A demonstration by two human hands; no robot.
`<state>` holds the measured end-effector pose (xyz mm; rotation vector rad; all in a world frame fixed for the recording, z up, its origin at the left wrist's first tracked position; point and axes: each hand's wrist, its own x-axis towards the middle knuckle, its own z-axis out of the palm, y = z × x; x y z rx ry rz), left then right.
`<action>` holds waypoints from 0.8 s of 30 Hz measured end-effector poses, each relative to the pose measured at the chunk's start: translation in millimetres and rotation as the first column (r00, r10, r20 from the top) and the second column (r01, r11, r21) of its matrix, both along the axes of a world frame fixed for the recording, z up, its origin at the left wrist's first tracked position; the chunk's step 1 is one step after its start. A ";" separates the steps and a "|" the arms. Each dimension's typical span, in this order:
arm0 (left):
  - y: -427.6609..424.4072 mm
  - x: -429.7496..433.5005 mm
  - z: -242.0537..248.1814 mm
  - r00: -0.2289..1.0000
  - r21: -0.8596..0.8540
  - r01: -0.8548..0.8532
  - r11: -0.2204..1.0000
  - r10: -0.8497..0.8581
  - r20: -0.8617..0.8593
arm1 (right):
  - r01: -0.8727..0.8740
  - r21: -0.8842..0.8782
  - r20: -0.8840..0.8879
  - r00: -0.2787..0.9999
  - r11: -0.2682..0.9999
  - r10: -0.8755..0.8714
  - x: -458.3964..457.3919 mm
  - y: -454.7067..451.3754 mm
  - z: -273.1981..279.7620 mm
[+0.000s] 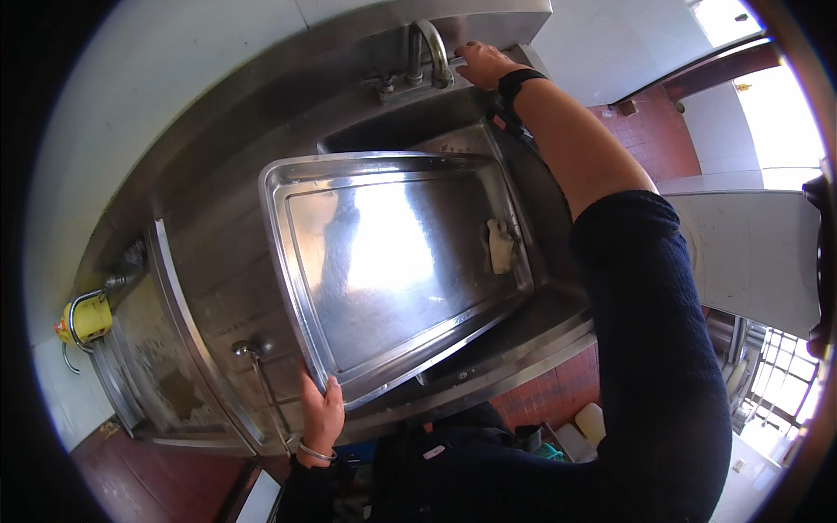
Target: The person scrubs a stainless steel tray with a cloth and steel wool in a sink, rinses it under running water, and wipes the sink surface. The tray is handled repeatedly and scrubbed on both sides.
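Observation:
A shallow rectangular stainless steel tray [458,248] rests at a tilt over the sink basin [556,261]. My left hand [322,408] grips its near left corner, thumb on the rim. At the tray's right end lies a crumpled off-white cloth [500,247]. My right hand [485,64] reaches to the back of the sink, just right of the curved metal faucet [428,52]. Its fingers are bent at the faucet's base, and whether they hold a handle there is hidden. No water stream shows at the spout.
A metal ladle [248,350] lies on the steel counter [209,261] left of the tray. Further left are a steel-framed compartment with cloudy liquid [167,366] and a yellow container [91,320]. A tap valve [387,85] stands left of the faucet. Bins [575,435] sit on the red tiled floor.

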<state>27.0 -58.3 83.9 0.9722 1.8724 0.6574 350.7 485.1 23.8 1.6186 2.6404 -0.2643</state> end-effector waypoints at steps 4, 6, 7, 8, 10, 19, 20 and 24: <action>-2.5 -3.1 0.0 0.999 -0.026 0.018 0.999 -0.019 -0.029 | 0.015 0.048 -0.015 1.000 0.999 -0.014 -0.7 -2.0 -9.4; -2.4 -2.9 0.6 0.998 -0.013 0.032 0.999 -0.032 -0.047 | 0.005 0.078 -0.015 1.000 0.997 -0.004 -1.6 -4.6 -8.0; -2.1 -2.7 1.0 0.998 -0.011 0.034 0.999 -0.035 -0.046 | -0.002 0.097 -0.022 1.000 0.995 0.005 -2.4 -5.5 -5.5; -1.9 -2.2 1.4 0.998 -0.008 0.036 0.999 -0.036 -0.045 | 0.010 0.078 0.010 1.000 0.997 -0.010 -2.8 -5.8 -2.1; -1.8 -1.8 1.3 0.999 -0.005 0.023 1.000 -0.023 -0.032 | -0.052 0.096 0.077 0.996 0.994 0.045 -2.9 -3.0 5.5; -7.3 -5.0 -5.8 0.999 -0.017 0.014 1.000 -0.015 -0.038 | -0.004 -0.428 -0.300 0.944 0.904 -0.138 1.6 49.1 -18.8; -7.2 -5.1 -5.3 0.999 -0.008 0.017 1.000 -0.017 -0.037 | -0.011 -0.464 -0.382 0.905 0.886 -0.189 2.3 51.3 -20.5; -5.9 -5.0 -1.7 0.998 -0.014 0.035 0.999 -0.036 -0.042 | 0.037 -0.111 0.269 0.963 0.993 -0.006 -6.3 41.0 -11.6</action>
